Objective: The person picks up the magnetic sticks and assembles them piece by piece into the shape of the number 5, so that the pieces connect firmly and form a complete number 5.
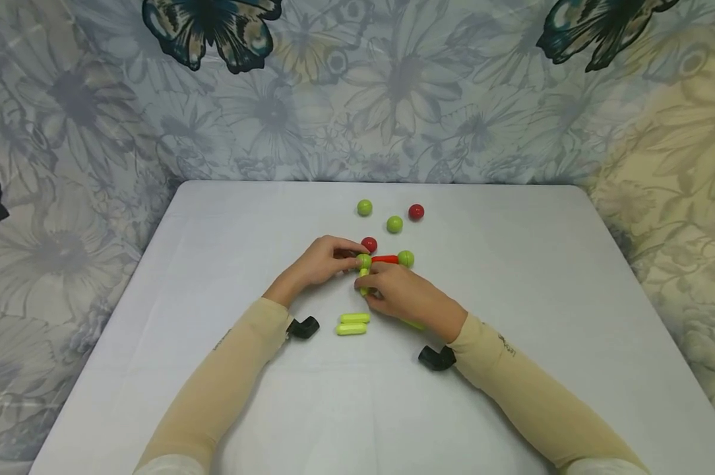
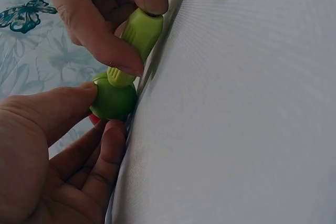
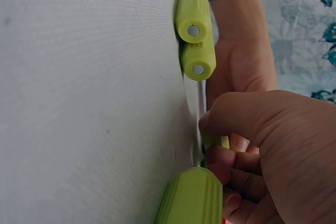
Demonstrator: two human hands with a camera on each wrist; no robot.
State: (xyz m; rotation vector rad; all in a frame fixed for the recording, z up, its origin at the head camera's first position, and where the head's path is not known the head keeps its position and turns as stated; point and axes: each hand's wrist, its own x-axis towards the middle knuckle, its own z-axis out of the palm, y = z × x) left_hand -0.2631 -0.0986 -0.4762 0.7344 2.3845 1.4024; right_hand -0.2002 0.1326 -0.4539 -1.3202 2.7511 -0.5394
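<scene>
My left hand (image 1: 328,260) pinches a green ball (image 2: 114,99) between thumb and fingers, low over the white table. Thumb and fingers of my right hand (image 1: 407,290) grip a yellow-green magnetic rod (image 2: 143,35), one end of which meets that ball. In the head view a red rod (image 1: 385,259) reaches from near the held ball to another green ball (image 1: 405,258) on the right; whether it joins the held ball is hidden by my fingers. Just behind the left fingertips sits a red ball (image 1: 369,245).
Farther back lie two green balls, one (image 1: 365,208) left of the other (image 1: 394,224), and a red ball (image 1: 416,212). Two yellow-green rods (image 3: 193,14) with silver end discs lie side by side nearer me. Another rod (image 1: 415,324) is partly covered by my right wrist.
</scene>
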